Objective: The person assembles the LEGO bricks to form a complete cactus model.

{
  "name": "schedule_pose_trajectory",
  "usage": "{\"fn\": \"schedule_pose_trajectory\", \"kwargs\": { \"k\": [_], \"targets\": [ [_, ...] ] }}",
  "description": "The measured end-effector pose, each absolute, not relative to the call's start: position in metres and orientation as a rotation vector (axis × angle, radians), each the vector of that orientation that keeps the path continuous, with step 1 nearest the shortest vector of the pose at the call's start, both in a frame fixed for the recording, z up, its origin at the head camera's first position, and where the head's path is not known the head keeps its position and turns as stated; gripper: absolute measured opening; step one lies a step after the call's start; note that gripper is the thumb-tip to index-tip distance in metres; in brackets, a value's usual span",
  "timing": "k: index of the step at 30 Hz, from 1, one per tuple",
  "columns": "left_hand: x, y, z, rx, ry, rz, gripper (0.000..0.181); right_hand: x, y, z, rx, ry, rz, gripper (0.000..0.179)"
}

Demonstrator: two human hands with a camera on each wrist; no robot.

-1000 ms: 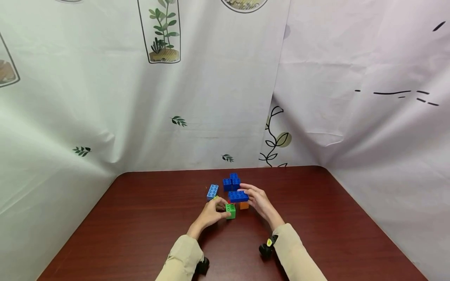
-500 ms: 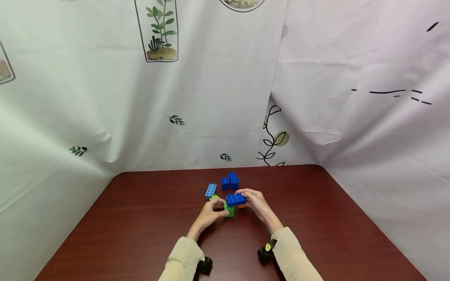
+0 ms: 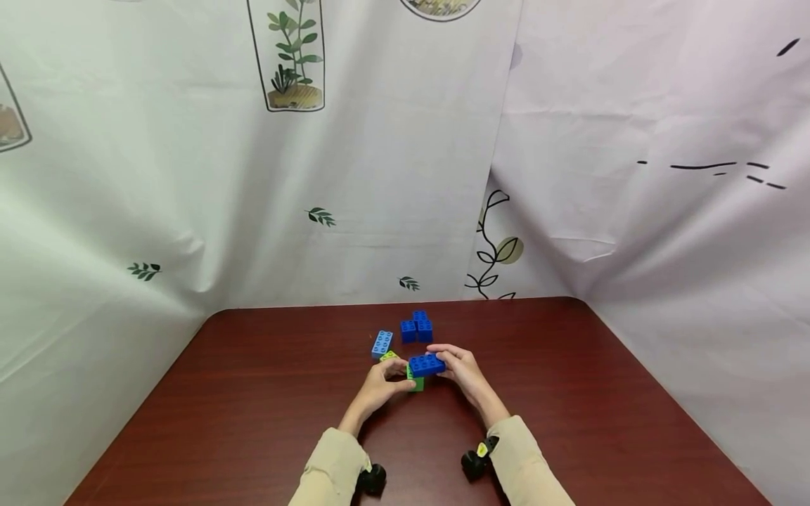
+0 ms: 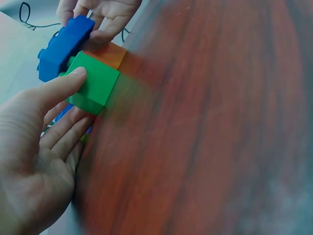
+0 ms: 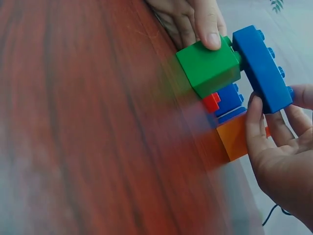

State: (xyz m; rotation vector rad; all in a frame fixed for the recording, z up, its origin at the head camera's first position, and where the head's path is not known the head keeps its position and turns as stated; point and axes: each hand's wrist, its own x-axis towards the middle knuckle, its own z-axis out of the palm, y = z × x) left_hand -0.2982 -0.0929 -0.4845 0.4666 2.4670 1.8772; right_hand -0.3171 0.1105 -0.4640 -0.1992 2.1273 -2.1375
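Observation:
My left hand (image 3: 377,386) pinches a green brick (image 4: 98,84) between thumb and fingers, close over the table. A long blue brick (image 3: 427,365) is held by my right hand (image 3: 470,378), thumb and fingers at its right end. In the right wrist view, the left end of this blue brick (image 5: 259,68) sits right at the green brick's studs, and its other end juts out past the green brick. The blue brick covers much of the green brick's top in the head view.
Behind the hands, an orange brick (image 5: 232,138) and a red brick (image 5: 211,101) stand on the table (image 3: 253,414). Several dark blue bricks (image 3: 408,331) are grouped farther back. A light blue brick (image 3: 382,343) and a yellow-green brick (image 3: 388,355) lie left. A printed curtain (image 3: 405,176) hangs behind.
My right hand has brought the long blue brick toward me and over the green brick, and the orange brick is now hidden in the head view. The left hand stays nearly still with the green brick.

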Motion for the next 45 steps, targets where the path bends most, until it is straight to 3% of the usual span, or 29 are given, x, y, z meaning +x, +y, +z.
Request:
{"fn": "schedule_pose_trajectory", "kwargs": {
  "k": [12,21,33,45],
  "targets": [
    [-0.298,-0.092,-0.487,0.434,2.466,1.935,0.037,-0.296,0.104,-0.431,-0.274,2.333,-1.983,0.026],
    [-0.299,-0.091,-0.489,0.417,2.490,1.970,0.036,-0.296,0.104,-0.432,-0.372,2.341,-1.917,0.033],
    [-0.296,-0.088,-0.490,0.423,2.485,2.016,0.038,-0.293,0.102,-0.427,-0.465,2.383,-1.848,0.028],
    [-0.296,-0.094,-0.493,0.366,2.481,2.030,0.041,-0.317,0.105,-0.453,-0.615,2.444,-1.685,0.030]
  ]
}}
